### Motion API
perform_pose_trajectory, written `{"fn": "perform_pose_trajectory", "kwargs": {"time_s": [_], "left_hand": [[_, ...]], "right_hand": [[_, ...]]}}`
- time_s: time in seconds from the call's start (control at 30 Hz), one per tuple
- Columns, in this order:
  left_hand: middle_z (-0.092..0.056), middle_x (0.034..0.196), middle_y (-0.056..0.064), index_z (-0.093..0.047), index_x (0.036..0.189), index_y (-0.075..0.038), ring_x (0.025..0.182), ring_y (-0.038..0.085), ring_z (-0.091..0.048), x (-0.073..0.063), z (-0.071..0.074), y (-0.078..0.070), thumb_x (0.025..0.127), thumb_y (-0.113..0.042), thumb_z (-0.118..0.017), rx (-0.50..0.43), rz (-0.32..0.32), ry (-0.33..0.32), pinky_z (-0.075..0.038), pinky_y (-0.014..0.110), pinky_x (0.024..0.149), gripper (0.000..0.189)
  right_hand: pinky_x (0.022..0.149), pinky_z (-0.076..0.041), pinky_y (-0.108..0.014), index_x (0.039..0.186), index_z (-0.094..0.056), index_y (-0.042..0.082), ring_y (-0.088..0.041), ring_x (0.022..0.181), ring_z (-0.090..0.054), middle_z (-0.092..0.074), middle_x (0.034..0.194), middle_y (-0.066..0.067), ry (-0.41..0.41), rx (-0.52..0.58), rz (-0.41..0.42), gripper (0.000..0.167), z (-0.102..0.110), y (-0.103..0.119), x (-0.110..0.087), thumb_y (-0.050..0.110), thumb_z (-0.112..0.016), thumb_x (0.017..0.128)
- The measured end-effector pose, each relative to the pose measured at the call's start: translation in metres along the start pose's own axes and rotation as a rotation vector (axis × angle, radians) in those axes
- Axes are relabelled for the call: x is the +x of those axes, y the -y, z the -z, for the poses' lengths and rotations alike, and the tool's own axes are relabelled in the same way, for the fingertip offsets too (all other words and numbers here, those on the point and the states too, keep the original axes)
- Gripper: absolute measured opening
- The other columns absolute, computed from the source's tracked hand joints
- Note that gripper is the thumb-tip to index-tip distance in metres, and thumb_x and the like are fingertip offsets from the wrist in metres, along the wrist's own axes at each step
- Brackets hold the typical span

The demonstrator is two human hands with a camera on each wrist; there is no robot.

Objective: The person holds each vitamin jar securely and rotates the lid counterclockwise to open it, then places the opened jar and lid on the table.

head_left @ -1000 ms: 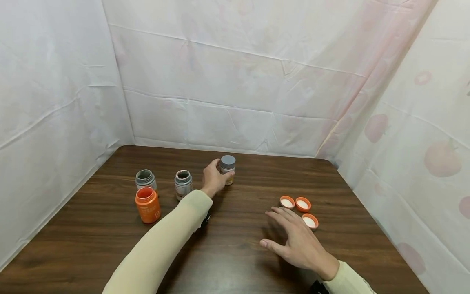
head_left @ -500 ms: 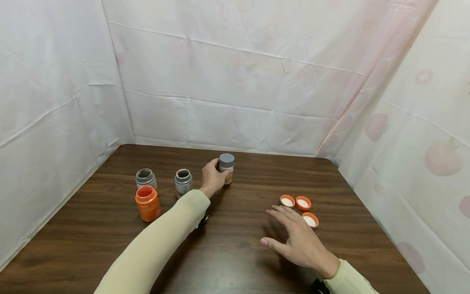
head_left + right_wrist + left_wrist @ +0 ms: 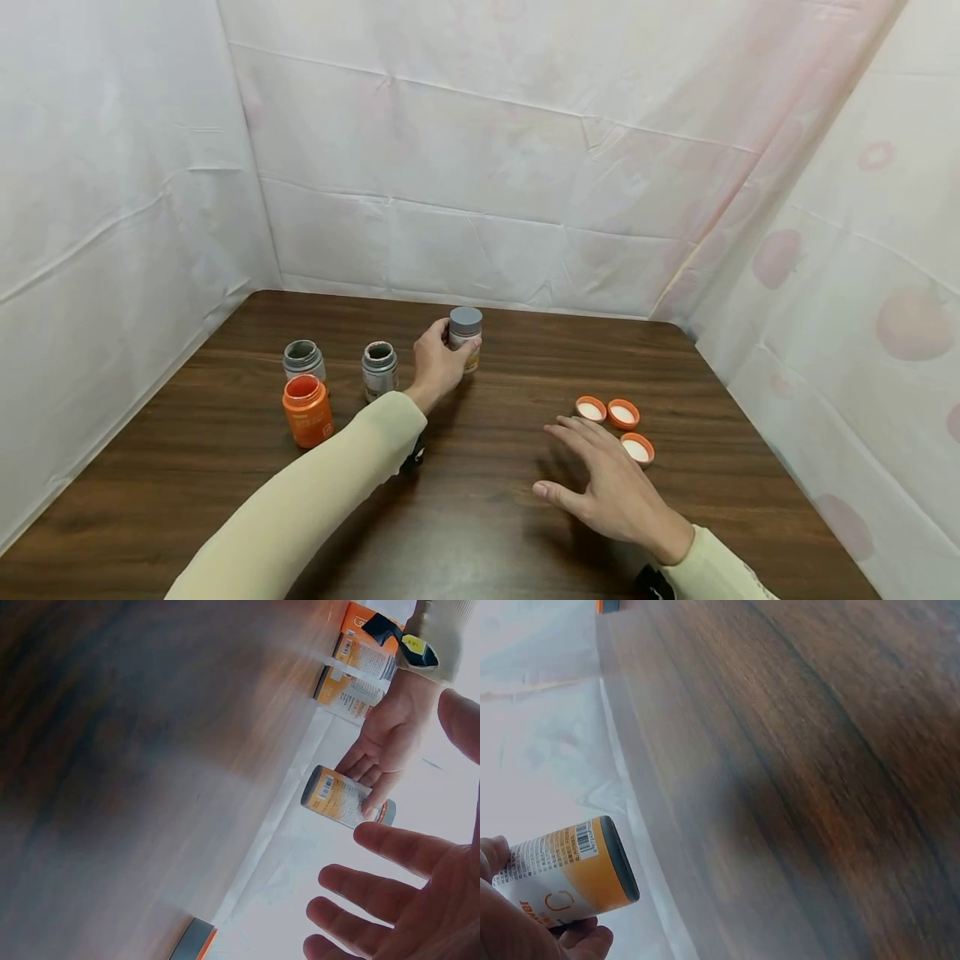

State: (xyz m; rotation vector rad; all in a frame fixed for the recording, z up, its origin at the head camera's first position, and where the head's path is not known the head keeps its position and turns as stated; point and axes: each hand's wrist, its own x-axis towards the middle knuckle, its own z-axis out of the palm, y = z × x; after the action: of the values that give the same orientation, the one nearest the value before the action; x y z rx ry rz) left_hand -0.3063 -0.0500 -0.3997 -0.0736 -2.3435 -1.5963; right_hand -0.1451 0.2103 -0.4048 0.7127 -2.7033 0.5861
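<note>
My left hand (image 3: 438, 358) grips a small bottle (image 3: 466, 327) with a grey cap, thumb on one side and fingers on the other. In the left wrist view the bottle (image 3: 566, 874) shows a white and orange label and a dark base. My right hand (image 3: 611, 483) hovers over the table with fingers spread, holding nothing. Close past its fingertips lie three lids (image 3: 637, 448), orange and white inside, turned upward. Left of my left hand stand an uncapped grey bottle (image 3: 380, 379), another uncapped grey bottle (image 3: 303, 357) and an uncapped orange bottle (image 3: 308, 417).
The dark wooden table (image 3: 480, 517) has rounded far corners. White sheeting (image 3: 465, 167) hangs behind it and on both sides, with faint red fruit prints on the right. My left sleeve (image 3: 315, 500) crosses the table's left half.
The left forearm has shifted slightly to the left, while the left hand keeps its grip on the bottle. The right hand stays in place. The head view has moved a little.
</note>
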Motion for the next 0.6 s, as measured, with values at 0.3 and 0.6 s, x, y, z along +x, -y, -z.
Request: {"fn": "perform_pose_trajectory", "kwargs": {"time_s": [0.3,0.6], "left_hand": [[-0.067,0.128,0.014,-0.058,0.137,-0.005,0.118,0.03,-0.064,-0.013,0.008,-0.009,0.092,-0.025,-0.08,-0.005,-0.011,0.004,-0.051,0.046,0.099,0.054],[-0.069,0.124,0.013,-0.06,0.134,-0.006,0.115,0.028,-0.065,-0.027,0.012,-0.011,0.09,-0.027,-0.082,0.03,-0.026,-0.008,-0.052,0.045,0.097,0.053]], "right_hand": [[0.108,-0.04,-0.057,0.144,-0.058,0.024,-0.033,0.139,-0.047,-0.054,0.149,-0.002,0.001,0.003,0.003,0.073,0.001,0.0,0.002,0.068,-0.07,0.086],[0.108,-0.039,-0.056,0.143,-0.059,0.024,-0.033,0.138,-0.048,-0.054,0.148,-0.002,-0.002,0.004,0.011,0.073,0.001,0.001,0.003,0.068,-0.07,0.086]]}}
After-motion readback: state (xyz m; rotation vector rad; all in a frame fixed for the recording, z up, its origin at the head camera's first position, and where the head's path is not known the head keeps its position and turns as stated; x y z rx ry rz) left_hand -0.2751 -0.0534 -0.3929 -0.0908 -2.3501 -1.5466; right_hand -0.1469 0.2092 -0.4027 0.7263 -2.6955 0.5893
